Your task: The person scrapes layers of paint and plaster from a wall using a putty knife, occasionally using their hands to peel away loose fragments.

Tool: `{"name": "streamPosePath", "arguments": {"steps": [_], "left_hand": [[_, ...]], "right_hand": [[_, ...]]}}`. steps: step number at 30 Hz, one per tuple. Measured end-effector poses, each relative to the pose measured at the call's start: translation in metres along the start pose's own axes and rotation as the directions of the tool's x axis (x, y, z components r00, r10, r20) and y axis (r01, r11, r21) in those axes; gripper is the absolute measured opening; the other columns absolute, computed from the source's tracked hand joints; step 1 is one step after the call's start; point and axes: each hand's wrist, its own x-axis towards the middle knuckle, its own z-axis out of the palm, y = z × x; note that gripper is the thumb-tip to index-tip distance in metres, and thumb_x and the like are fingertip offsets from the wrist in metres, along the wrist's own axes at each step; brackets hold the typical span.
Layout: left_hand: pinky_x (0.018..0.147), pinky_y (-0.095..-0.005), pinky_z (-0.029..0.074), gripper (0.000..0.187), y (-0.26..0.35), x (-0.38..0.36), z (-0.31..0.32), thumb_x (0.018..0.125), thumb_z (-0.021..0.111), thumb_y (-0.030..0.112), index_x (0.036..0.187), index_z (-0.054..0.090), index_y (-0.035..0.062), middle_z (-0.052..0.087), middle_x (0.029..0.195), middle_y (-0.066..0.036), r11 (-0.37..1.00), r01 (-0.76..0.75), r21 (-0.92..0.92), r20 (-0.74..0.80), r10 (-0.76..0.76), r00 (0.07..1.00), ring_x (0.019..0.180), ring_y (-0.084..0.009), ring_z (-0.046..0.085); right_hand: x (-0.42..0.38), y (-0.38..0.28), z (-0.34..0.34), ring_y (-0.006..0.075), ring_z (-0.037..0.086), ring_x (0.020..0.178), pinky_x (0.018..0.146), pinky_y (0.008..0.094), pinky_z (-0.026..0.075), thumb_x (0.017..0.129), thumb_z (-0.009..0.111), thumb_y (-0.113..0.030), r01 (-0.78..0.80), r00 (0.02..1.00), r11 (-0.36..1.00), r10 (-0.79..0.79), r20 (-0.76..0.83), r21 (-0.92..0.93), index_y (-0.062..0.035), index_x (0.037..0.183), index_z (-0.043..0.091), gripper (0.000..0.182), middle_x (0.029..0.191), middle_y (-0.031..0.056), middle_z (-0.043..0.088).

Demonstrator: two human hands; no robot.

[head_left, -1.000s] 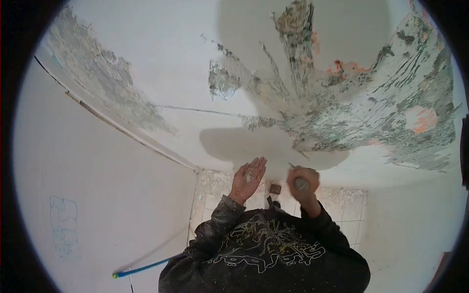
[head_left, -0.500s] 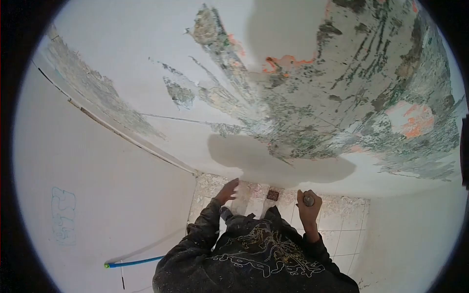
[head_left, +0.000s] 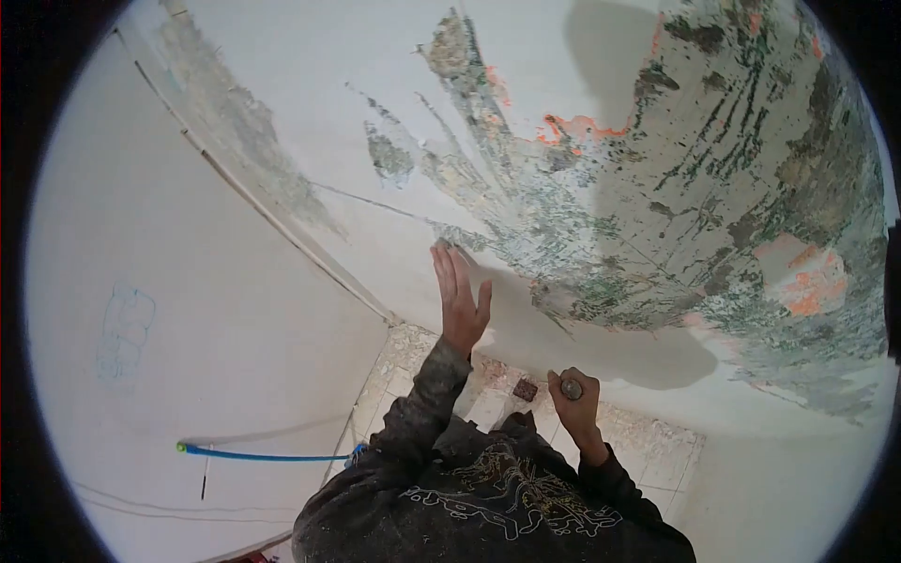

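My left hand [head_left: 460, 305] is raised against the wall [head_left: 526, 319], its fingers stretched out and their tips at the lower edge of a scraped grey-green patch [head_left: 582, 244]. Whether the palm touches the wall cannot be told. Lower and to the right, my right hand [head_left: 574, 403] is closed around a tool with a round, greyish end [head_left: 572, 388] pointing up; the rest of the tool is hidden. Dark sleeves with pale dust cover both arms.
A reddish-brown block [head_left: 526, 389] lies on the tiled floor [head_left: 648, 460] among pale flakes. A blue tube [head_left: 263, 456] runs along the left wall [head_left: 235, 357], near a thin dark stick [head_left: 205, 477]. A pipe or trim strip [head_left: 253, 202] follows the corner.
My left hand has risen from near the floor to the wall, fingers now stretched. My right hand has shifted slightly left, still gripping the tool. The view has turned a little.
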Motion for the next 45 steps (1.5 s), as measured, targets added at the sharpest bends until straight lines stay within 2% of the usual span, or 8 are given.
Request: {"name": "streamPosePath", "arguments": {"steps": [5, 8, 15, 21, 33, 36, 41, 45], "left_hand": [[0.107, -0.0519, 0.012, 0.069, -0.031, -0.002, 0.011, 0.094, 0.039, 0.034, 0.135, 0.01, -0.0136, 0.005, 0.141, -0.035, 0.996, 0.082, 0.041, -0.003, -0.082, 0.997, 0.132, -0.048, 0.004], [0.107, -0.0528, 0.012, 0.069, -0.045, -0.019, 0.019, 0.094, 0.038, 0.035, 0.136, 0.009, -0.0117, 0.001, 0.142, -0.034, 0.976, 0.216, -0.037, 0.004, -0.217, 0.976, 0.133, -0.0476, 0.002], [0.106, -0.0545, 0.011, 0.068, -0.022, -0.02, 0.02, 0.094, 0.043, 0.03, 0.139, 0.008, -0.0058, -0.004, 0.143, -0.033, 0.983, 0.164, 0.089, 0.06, -0.169, 0.984, 0.133, -0.0483, 0.0], [0.102, -0.0601, 0.016, 0.06, -0.027, -0.015, 0.013, 0.092, 0.044, 0.032, 0.141, 0.019, 0.0072, 0.002, 0.143, -0.032, 0.973, 0.178, 0.148, 0.007, -0.181, 0.983, 0.133, -0.0479, 0.003], [0.1, -0.0607, 0.022, 0.058, -0.036, -0.018, 0.006, 0.091, 0.048, 0.03, 0.14, 0.025, 0.0103, 0.01, 0.143, -0.03, 0.978, 0.189, 0.083, -0.034, -0.187, 0.982, 0.133, -0.0473, 0.01], [0.099, -0.0612, 0.023, 0.057, -0.032, -0.016, 0.002, 0.09, 0.049, 0.029, 0.139, 0.027, 0.0096, 0.011, 0.143, -0.03, 0.961, 0.141, 0.238, 0.039, -0.154, 0.987, 0.132, -0.047, 0.012], [0.098, -0.0618, 0.024, 0.055, -0.034, -0.016, 0.005, 0.09, 0.049, 0.026, 0.139, 0.029, 0.0117, 0.013, 0.142, -0.031, 0.967, 0.124, 0.224, -0.007, -0.125, 0.992, 0.132, -0.0469, 0.015], [0.098, -0.0627, 0.024, 0.057, -0.035, -0.016, 0.0, 0.087, 0.051, 0.022, 0.139, 0.028, 0.0126, 0.014, 0.142, -0.031, 0.976, 0.106, 0.192, -0.004, -0.107, 0.994, 0.131, -0.047, 0.016]], "right_hand": [[-0.007, -0.01, 0.003, 0.0049, 0.044, 0.056, 0.049, 0.0268, 0.04, 0.08, 0.065, -0.007, -0.032, 0.999, 0.997, 0.032, 0.002, 0.064, 0.0004, 0.062, 0.049, 0.025, 0.051, 0.0048, 0.047], [-0.021, 0.016, 0.009, 0.0042, 0.034, 0.051, 0.044, 0.0236, 0.029, 0.079, 0.065, -0.005, -0.082, 0.995, 0.991, 0.088, -0.047, 0.11, -0.0021, 0.058, 0.042, 0.031, 0.051, -0.0028, 0.037], [-0.031, 0.036, 0.005, 0.0066, 0.029, 0.056, 0.046, 0.0272, 0.028, 0.08, 0.065, -0.009, -0.203, 0.979, 0.977, 0.204, -0.013, 0.067, -0.0001, 0.06, 0.041, 0.032, 0.051, 0.0018, 0.031], [-0.013, 0.011, 0.01, 0.0074, 0.028, 0.055, 0.046, 0.0264, 0.027, 0.08, 0.065, -0.008, -0.085, 0.994, 0.996, 0.086, -0.07, 0.018, -0.0006, 0.061, 0.041, 0.031, 0.051, 0.0006, 0.032], [-0.018, 0.0, 0.031, 0.0064, 0.031, 0.053, 0.047, 0.0258, 0.027, 0.081, 0.064, -0.008, -0.145, 0.988, 0.989, 0.146, -0.042, 0.039, -0.0014, 0.059, 0.042, 0.032, 0.053, -0.002, 0.035], [-0.013, -0.006, 0.035, 0.0068, 0.031, 0.053, 0.047, 0.0254, 0.028, 0.08, 0.065, -0.009, -0.116, 0.989, 0.989, 0.123, -0.078, 0.094, -0.0017, 0.058, 0.041, 0.033, 0.053, -0.0017, 0.035], [0.015, -0.035, 0.048, 0.0089, 0.034, 0.049, 0.045, 0.026, 0.031, 0.079, 0.063, -0.003, 0.192, 0.974, 0.971, -0.171, -0.147, 0.145, -0.0015, 0.06, 0.043, 0.028, 0.051, 0.0017, 0.039], [0.046, -0.073, 0.062, 0.0092, 0.041, 0.047, 0.044, 0.0251, 0.034, 0.08, 0.057, 0.003, 0.53, 0.846, 0.811, -0.483, -0.227, 0.249, -0.0016, 0.062, 0.042, 0.024, 0.054, 0.0024, 0.045]]}}
